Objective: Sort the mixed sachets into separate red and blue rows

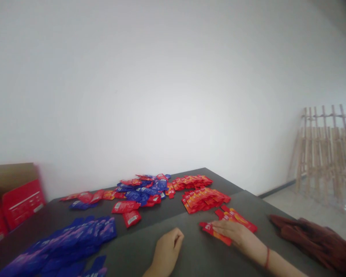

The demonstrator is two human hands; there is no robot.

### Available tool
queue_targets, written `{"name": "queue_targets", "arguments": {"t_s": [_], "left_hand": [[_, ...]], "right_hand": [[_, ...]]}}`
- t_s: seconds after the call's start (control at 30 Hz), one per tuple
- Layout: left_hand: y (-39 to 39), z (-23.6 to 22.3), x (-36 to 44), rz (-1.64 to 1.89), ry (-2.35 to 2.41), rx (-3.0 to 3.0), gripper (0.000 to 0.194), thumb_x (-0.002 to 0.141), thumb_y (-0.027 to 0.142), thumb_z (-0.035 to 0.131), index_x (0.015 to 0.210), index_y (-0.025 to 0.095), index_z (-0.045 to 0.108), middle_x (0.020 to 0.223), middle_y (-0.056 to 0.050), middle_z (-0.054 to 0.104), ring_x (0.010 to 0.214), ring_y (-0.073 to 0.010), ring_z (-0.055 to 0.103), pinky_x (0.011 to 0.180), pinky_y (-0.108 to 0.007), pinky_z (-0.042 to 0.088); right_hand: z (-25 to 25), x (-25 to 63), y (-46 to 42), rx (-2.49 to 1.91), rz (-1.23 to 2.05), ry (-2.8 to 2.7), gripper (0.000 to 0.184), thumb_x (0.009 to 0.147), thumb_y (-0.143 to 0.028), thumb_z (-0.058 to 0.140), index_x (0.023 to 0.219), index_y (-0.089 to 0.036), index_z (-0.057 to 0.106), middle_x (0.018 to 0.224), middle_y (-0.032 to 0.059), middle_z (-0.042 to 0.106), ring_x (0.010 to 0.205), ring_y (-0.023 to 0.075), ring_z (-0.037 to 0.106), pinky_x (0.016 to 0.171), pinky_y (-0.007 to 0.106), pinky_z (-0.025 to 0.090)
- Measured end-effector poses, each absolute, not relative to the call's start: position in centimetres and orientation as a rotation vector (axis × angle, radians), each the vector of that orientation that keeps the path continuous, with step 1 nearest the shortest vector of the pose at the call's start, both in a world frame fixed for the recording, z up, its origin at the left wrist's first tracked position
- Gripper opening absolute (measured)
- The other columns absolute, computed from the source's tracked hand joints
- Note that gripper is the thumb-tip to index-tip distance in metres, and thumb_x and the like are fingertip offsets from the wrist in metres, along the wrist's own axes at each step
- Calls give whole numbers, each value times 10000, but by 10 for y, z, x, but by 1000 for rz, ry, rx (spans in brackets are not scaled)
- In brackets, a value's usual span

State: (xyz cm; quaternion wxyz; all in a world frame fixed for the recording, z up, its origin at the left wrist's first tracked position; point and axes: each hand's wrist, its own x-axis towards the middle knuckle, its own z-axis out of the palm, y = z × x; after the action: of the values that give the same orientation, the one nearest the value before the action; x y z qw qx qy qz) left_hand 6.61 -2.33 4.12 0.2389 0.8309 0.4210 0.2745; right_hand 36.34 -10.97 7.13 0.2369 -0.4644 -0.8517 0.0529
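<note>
My left hand (166, 252) is curled into a fist at the table's front middle, with no packet showing in it. To its right, my right hand (233, 232) lies flat with its fingers stretched over a red and orange packet (223, 239); the thumb is hidden. Just behind those fingers, several more red and orange packets (242, 220) lie overlapping. Farther back is a fanned row of red and orange packets (204, 200), with a second row (193, 181) behind it. Overlapping blue and purple packets (72, 242) spread across the front left.
A mixed heap of blue and red packets (145, 190) sits at the back of the dark table (190, 246). An open red cardboard box (24, 202) stands at left. Dark reddish-brown cloth (314, 240) lies at right. Wooden racks (328, 150) lean near the white wall (173, 88).
</note>
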Motion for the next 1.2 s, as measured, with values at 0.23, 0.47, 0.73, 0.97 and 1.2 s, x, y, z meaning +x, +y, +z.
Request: {"name": "queue_targets", "arguments": {"t_s": [0.23,0.47,0.73,0.97,1.2], "left_hand": [[-32,45,75,727,1112,2293,182,848,207,440,748,206,592,633,40,570,599,-119,516,562,-205,286],[-34,50,75,657,1134,2332,189,839,214,446,762,214,619,664,29,600,630,-134,546,579,-218,289],[-35,55,67,732,1106,2415,219,831,154,414,803,212,623,787,1,635,742,-150,577,656,-223,374],[14,79,25,645,1942,2509,539,778,184,554,1299,58,493,1416,-217,392,1304,-351,334,1048,-469,265],[30,45,4,461,2209,2250,647,846,353,512,1357,-30,408,1405,-309,361,1324,-438,287,1041,-541,268]], "right_hand": [[55,397,-116,-1506,139,-2439,451,939,-237,358,1377,-319,425,1424,50,450,1311,201,403,1097,419,314],[54,387,-132,-1769,123,-2262,542,871,-363,485,1400,-288,395,1460,61,395,1345,252,346,1129,437,246],[26,396,-123,-1786,-17,-2207,491,904,-464,437,1377,-331,424,1423,29,458,1294,227,428,1096,379,310],[-4,355,-68,-1647,-454,-2174,520,802,-523,572,1218,-215,624,1317,149,556,1221,357,487,1037,528,348],[36,151,7,-1407,110,-2368,542,765,-115,450,1301,-117,533,1381,141,494,1280,263,438,1110,418,296]]}}
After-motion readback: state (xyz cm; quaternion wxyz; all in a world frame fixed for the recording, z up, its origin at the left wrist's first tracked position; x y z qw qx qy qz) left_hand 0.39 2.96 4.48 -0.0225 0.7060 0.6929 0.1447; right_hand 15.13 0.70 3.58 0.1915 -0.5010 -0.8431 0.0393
